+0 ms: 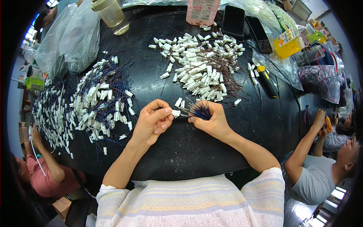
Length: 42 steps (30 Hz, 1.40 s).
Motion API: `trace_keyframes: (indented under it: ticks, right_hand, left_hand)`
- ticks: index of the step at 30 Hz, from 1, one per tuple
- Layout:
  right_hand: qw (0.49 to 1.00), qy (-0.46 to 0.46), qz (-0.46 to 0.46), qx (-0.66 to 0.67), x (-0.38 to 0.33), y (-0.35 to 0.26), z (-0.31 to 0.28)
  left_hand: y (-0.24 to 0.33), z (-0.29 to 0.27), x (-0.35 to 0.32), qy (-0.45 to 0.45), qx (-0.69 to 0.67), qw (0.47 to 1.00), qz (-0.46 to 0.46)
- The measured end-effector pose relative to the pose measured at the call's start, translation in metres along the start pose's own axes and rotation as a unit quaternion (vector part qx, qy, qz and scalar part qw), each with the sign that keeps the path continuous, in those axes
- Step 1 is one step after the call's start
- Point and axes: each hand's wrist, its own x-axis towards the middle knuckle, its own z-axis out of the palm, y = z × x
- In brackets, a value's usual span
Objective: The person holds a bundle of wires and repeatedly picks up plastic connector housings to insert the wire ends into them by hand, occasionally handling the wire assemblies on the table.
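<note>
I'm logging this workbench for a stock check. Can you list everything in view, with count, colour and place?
Table: one, black, centre.
Loose connectors: large pile, white, far centre.
Wired connectors: large pile, white with blue wires, left.
Plastic bags: two or more, clear, far left.
Cup: one, clear, far edge.
Phones: two, black, far right.
Bottle: one, yellow, right.
Other people: three or more, around the table's edges.
Wire bundle: one, blue, in right hand.
Connector: one, white, pinched by left hand.
Left hand.
Right hand.

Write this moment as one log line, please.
left hand: pinches white plug | right hand: grips blue wire bundle | black table: white plug piles
</note>
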Motion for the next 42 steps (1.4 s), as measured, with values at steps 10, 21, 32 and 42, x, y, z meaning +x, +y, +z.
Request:
trace_keyframes:
  ticks: [10, 21, 32, 42]
  right_hand:
    - [0.999, 0.024, -0.021, -0.023, 0.001, 0.003, 0.002]
    - [0.997, 0.008, -0.072, 0.002, 0.001, 0.001, 0.002]
    - [0.998, 0.008, -0.003, 0.06, 0.001, -0.005, 0.0]
    - [0.995, -0.009, 0.034, 0.095, 0.0, -0.011, 0.0]
  left_hand:
    - [-0.006, 0.007, -0.004, 0.004, 0.043, 0.999, 0.017]
    - [-0.019, 0.01, -0.003, -0.014, 0.08, 0.993, 0.082]
    - [-0.003, 0.011, 0.008, 0.074, 0.515, 0.812, 0.265]
    - [0.008, 0.018, 0.003, 0.079, 0.368, 0.892, 0.25]
